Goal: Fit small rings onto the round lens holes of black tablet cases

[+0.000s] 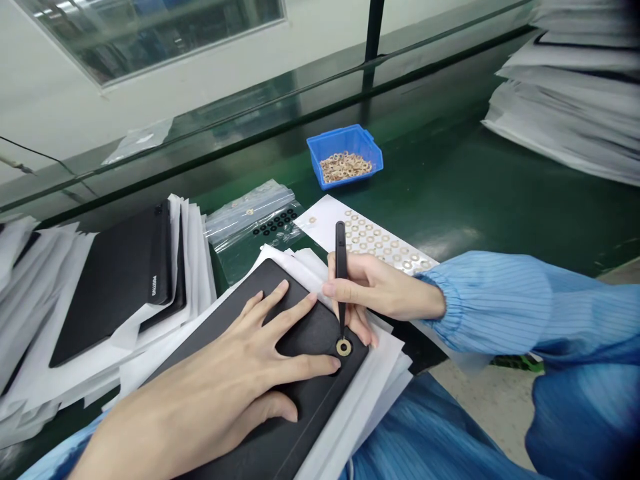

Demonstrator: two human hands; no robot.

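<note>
Left hand (235,360) pressed flat, fingers (295,308) spread wide; right hand (375,287) curled in a tight pinch, wrist angled, blue striped sleeve (500,307) gathered at the cuff.

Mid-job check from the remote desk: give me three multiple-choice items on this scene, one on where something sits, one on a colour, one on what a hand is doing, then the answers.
1. Where is the gold ring at the tip of the slim black tweezers?
A. In a clear plastic bag
B. On the flat black rectangular case
C. On the green bench

2. What colour is the small plastic bin of loose gold rings?
A. Red
B. Blue
C. Yellow

3. What is the left hand doing?
A. Pinching the tweezers
B. Lifting the bin
C. Lying spread on the case

1. B: the ring lies on the case, near its edge, under the tweezer tip.
2. B: the bin's walls show blue.
3. C: its fingers spread across the case, while the right hand holds the tweezers.
</note>
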